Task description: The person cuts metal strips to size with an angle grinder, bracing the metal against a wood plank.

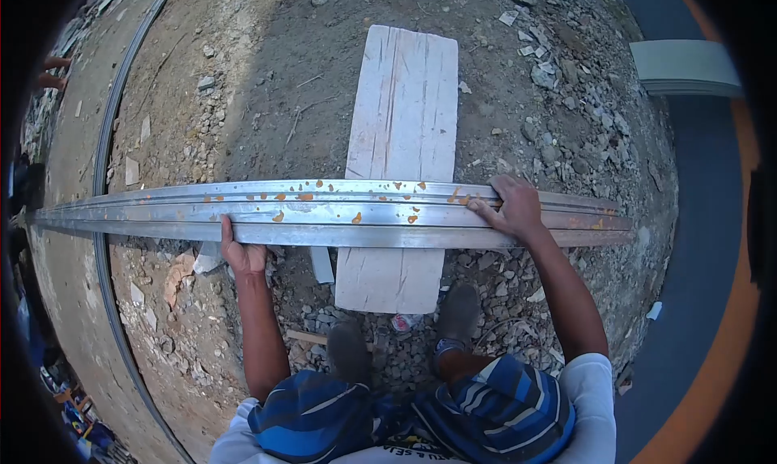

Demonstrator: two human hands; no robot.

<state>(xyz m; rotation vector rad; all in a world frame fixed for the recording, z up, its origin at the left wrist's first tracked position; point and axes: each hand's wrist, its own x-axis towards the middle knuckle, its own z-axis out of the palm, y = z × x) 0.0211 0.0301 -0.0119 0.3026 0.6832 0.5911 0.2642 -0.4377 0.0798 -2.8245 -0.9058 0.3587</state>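
Note:
Several long, shiny metal channels (340, 213) with orange-brown spots lie side by side across the view. Beneath their middle is a whitish wooden board (405, 100), flat on the ground. My left hand (241, 250) grips the near edge of the channels from below, thumb on top and the other fingers hidden under the metal. Over on the other side, my right hand (514, 209) is closed over the channels from above, thumb and fingers pressed on the metal and some fingertips out of sight.
A thin dark rail (104, 245) runs along the ground at left, passing under the channels. Pale stacked panels (688, 66) stand at upper right, by a dark strip (680, 302) with an orange edge. Rubble (550, 76) covers the ground. Another person's hand (53, 73) shows at far left.

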